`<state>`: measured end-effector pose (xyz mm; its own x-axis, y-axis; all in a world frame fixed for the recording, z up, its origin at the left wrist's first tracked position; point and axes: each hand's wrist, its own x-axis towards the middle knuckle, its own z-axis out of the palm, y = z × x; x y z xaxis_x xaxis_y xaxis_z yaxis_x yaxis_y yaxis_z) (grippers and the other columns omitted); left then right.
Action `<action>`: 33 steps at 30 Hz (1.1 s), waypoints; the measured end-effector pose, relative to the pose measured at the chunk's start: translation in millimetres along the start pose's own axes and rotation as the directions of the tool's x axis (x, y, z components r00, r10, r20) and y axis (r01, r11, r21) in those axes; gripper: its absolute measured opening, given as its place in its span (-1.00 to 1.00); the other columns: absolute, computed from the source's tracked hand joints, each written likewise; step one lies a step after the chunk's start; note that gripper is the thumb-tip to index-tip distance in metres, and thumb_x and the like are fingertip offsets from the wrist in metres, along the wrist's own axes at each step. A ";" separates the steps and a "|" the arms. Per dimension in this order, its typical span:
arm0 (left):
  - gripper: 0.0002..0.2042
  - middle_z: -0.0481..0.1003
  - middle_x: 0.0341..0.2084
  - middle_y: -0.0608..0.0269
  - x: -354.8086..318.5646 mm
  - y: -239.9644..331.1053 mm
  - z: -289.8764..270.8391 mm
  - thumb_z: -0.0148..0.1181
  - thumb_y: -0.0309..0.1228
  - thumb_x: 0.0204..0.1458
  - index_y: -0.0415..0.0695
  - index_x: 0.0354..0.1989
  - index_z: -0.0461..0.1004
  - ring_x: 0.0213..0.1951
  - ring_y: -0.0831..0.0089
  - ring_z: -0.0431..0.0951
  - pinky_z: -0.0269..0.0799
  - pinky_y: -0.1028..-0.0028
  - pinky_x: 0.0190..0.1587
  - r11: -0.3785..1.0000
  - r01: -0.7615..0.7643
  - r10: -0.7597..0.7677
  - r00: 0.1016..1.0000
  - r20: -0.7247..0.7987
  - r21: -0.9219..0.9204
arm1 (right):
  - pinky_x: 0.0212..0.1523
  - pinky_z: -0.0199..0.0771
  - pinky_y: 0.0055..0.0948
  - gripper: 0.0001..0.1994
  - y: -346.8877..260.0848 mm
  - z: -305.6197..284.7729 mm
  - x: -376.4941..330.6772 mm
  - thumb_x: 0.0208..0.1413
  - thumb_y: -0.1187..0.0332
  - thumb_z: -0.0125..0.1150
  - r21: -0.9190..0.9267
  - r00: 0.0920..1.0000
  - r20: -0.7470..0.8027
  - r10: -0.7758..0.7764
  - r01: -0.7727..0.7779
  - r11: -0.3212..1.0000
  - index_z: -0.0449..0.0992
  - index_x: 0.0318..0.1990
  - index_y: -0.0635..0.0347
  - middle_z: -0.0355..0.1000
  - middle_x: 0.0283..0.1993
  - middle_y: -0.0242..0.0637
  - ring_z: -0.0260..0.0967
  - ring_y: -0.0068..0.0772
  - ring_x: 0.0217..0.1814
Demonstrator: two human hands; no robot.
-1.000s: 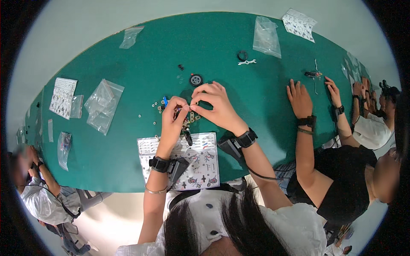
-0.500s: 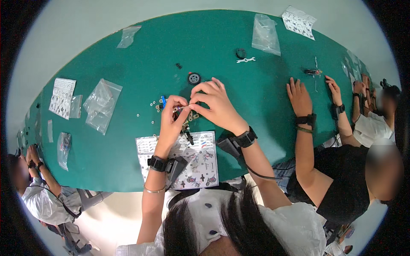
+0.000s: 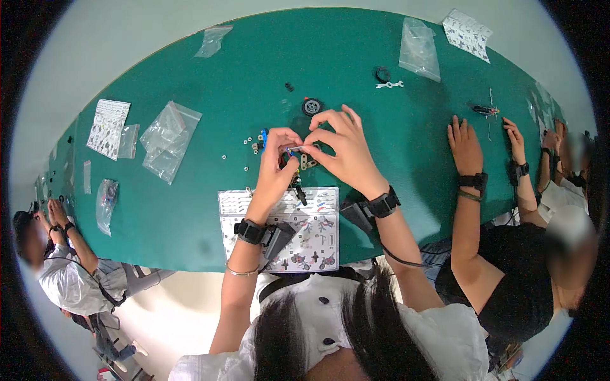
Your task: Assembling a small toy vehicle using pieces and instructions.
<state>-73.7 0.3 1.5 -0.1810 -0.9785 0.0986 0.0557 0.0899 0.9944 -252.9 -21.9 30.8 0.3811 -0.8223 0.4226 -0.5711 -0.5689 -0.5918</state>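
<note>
My left hand (image 3: 274, 166) and my right hand (image 3: 340, 145) meet above the green table (image 3: 210, 203), pinching a small metal and coloured assembly (image 3: 296, 152) between the fingertips. A thin dark tool (image 3: 297, 188) hangs down from my left hand. Under my wrists lies a printed instruction sheet (image 3: 298, 238). Several tiny loose parts (image 3: 251, 147) are scattered just left of my hands. A small black wheel (image 3: 311, 106) rests beyond my fingers. Both wrists carry black bands.
Clear plastic bags (image 3: 166, 136) (image 3: 418, 40) and other sheets (image 3: 108, 127) lie about the table. A white wrench (image 3: 389, 84) and black ring (image 3: 382, 73) sit farther back. Another person's hands (image 3: 465, 145) rest flat to my right; a person (image 3: 47, 254) sits at far left.
My hands have stayed together over the same spot, with only small finger shifts around the little assembly. The neighbour's hands stay flat on the table.
</note>
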 end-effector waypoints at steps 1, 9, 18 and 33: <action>-0.62 0.38 -0.16 0.22 -0.1 1.3 -0.1 -0.08 -0.72 -0.08 -0.20 -0.03 0.26 -0.05 0.46 0.41 0.29 0.44 0.07 1.000 -0.005 0.005 1.000 -0.001 0.022 | 0.35 -0.05 0.11 -0.89 -0.8 -0.5 0.5 0.01 0.29 0.33 0.004 1.000 0.000 -0.001 0.001 1.000 0.52 -0.39 0.04 0.34 -0.11 -0.44 0.31 -0.28 0.06; -0.79 0.44 -0.22 0.26 -0.7 5.8 -1.3 -0.07 -0.62 0.16 -0.17 -0.04 0.30 -0.17 0.57 0.42 0.30 0.57 -0.07 0.991 0.113 -0.114 0.993 -0.012 -0.068 | 0.35 -0.07 0.12 -0.91 3.8 -0.1 1.0 0.00 0.31 0.33 -0.032 0.998 -0.039 0.052 -0.053 0.998 0.53 -0.37 -0.01 0.33 -0.13 -0.45 0.35 -0.38 0.01; -0.85 0.58 -0.26 0.27 2.1 10.6 -1.1 0.07 -0.59 0.17 -0.19 -0.10 0.38 -0.26 0.68 0.45 0.30 0.63 -0.22 0.991 0.097 -0.107 0.989 -0.103 -0.094 | 0.33 -0.04 0.09 -0.92 9.6 0.0 0.7 0.03 0.32 0.29 0.000 0.995 -0.094 0.028 -0.028 1.000 0.53 -0.33 0.00 0.38 -0.13 -0.44 0.38 -0.35 -0.02; -0.92 0.58 -0.30 0.32 2.7 2.6 -0.3 0.14 -0.58 0.14 -0.17 -0.21 0.46 -0.36 0.70 0.45 0.30 0.67 -0.35 0.993 0.056 -0.068 0.990 -0.126 -0.100 | 0.34 -0.03 0.01 -0.89 10.1 1.5 0.3 0.05 0.39 0.26 0.062 0.999 0.033 0.010 -0.012 0.998 0.44 -0.29 0.04 0.43 -0.23 -0.44 0.40 -0.30 -0.03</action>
<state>-73.8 -2.1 4.4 -0.0590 -0.9979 0.0250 0.1429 0.0164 0.9896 -257.5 -27.9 23.9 0.3995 -0.8278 0.3938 -0.5297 -0.5590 -0.6379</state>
